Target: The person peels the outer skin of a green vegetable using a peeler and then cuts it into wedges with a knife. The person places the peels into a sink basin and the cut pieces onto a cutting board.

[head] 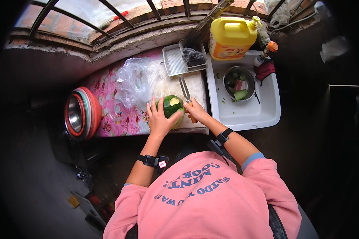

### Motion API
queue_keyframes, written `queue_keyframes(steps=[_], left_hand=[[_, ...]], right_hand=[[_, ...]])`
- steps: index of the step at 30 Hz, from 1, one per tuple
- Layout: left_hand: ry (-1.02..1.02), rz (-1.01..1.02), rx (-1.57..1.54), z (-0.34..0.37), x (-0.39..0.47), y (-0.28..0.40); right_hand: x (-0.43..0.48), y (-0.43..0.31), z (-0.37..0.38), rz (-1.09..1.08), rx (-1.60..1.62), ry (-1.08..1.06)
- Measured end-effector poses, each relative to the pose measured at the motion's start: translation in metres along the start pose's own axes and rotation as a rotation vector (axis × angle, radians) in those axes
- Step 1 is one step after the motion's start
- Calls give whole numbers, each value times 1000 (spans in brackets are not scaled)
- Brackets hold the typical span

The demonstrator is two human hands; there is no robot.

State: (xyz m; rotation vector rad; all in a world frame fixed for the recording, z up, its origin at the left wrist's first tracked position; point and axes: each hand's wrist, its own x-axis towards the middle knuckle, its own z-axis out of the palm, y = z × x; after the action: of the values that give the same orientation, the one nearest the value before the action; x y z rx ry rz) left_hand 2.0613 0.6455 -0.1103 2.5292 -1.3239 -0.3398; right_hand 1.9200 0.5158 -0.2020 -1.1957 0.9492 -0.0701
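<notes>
My left hand lies spread over a dark green gourd or melon, its thumb on the near side and its fingers on the left. A pale yellow patch of bare flesh shows on the top, and the lower right side looks lighter. In my right hand is a peeler with a slotted metal blade and a wooden handle. The blade points away from me, just right of the gourd. Under both is a pale, worn board. My left palm hides part of the gourd.
Left of the board lie a clear plastic bag and nested bowls on a floral cloth. Behind are wire-mesh trays with steel wool. At right, a white sink holds a metal bowl of scraps, beside a yellow jug.
</notes>
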Motion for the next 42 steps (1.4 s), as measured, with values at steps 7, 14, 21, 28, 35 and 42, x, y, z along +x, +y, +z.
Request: queue_keyframes(steps=[7, 14, 21, 28, 35, 42], left_hand=[[-103, 64, 19, -12, 15, 0], [-26, 98, 9, 2, 14, 11], [-69, 139, 11, -4, 21, 18], [6, 161, 18, 4, 18, 14], [-75, -37, -121, 20, -32, -49], [-10, -71, -336, 66, -37, -69]], right_hand=[[-65, -19, 1, -444, -387, 251], [-88, -25, 14, -355, -621, 199], [-74, -12, 7, -356, -866, 262], [-57, -6, -6, -231, -942, 229], [-71, -5, -42, -276, -843, 197], [-40, -10, 1, -317, -757, 246]])
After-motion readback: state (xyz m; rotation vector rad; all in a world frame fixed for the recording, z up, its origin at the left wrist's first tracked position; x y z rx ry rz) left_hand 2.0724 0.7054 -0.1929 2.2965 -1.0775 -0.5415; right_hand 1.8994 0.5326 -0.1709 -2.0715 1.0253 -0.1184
